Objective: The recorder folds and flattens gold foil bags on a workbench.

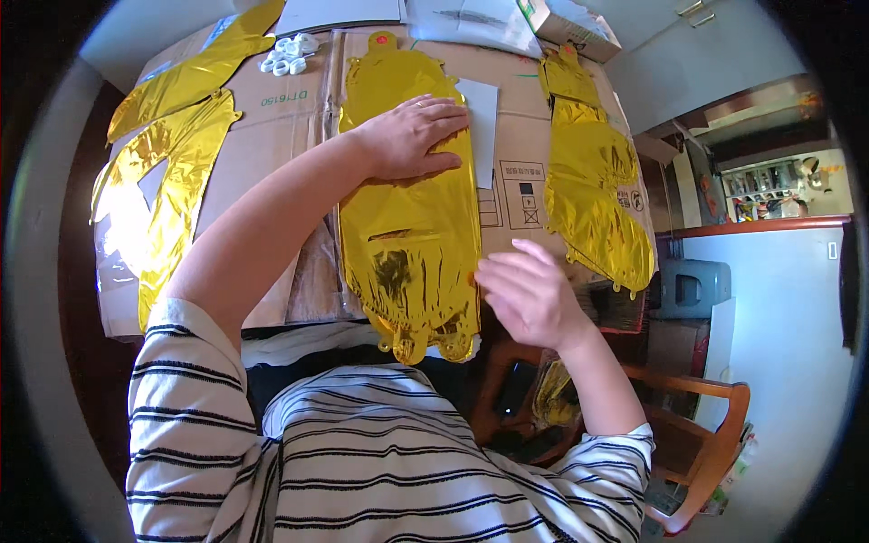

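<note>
A flat, uninflated gold foil balloon [407, 213] lies lengthwise in front of me on a cardboard surface, its tabbed lower end hanging past the near edge. My left hand [412, 136] rests palm down across its upper part, fingers stretched out. Beside the balloon's lower right edge is my right hand [531, 294], its fingers loosely bent and apart, with nothing visible in them. Whether its fingertips touch the foil I cannot tell. A white sheet [481, 127] shows from under the balloon's right side.
More gold foil balloons lie at the left [186, 172] and right [588, 167] of the cardboard [272, 136]. Small white rolls [288, 56] sit at the back left, and a box [570, 25] stands at the back right. A wooden chair [715, 389] is at my lower right.
</note>
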A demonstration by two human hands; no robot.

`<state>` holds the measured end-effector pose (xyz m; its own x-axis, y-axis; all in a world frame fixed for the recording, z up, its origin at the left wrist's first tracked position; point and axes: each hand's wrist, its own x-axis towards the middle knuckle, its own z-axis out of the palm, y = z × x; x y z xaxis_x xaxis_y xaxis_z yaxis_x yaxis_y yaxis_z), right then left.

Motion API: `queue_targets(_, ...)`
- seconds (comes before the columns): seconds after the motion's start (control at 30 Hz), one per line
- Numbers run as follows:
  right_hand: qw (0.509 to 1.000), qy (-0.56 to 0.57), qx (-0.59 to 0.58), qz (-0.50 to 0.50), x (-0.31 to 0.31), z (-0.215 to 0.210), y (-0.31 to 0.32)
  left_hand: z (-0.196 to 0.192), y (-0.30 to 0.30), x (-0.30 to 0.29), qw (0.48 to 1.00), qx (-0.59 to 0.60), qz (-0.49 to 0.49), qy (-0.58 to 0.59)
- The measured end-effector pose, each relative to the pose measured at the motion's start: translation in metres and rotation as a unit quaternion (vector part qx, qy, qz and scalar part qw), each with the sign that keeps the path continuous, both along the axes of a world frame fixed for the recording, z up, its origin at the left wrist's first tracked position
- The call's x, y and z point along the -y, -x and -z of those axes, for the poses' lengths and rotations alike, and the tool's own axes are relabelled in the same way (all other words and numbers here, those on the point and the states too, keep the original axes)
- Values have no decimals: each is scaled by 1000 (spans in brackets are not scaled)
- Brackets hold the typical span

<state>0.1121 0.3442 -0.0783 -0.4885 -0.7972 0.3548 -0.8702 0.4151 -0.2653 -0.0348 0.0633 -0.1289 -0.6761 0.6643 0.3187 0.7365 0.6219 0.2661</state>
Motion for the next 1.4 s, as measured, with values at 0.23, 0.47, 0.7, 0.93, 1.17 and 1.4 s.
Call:
queue_targets(0.23, 989, -24, -85, 123, 46, 16, 52, 0, 2, 1, 1000, -10, 6, -15)
queue_targets(0.47, 982, -59, -122, 133, 51, 33, 48, -2, 2, 1, 1000, 10, 0, -7)
queue_targets(0.7, 983, -45, -115, 133, 50, 34, 48, -40, -1, -18, 992, -6, -62, 106)
queue_targets(0.93, 984, -40, -110, 133, 52, 32, 47, -22, 40, -14, 978, -102, -175, 55)
queue_targets(1.17, 985, -41, -108, 129, 52, 30, 48, -14, 87, -11, 935, -39, -348, 61)
queue_targets(1.4, 986, -31, -92, 135, 48, 30, 49, -52, 30, 24, 968, -32, -166, -188)
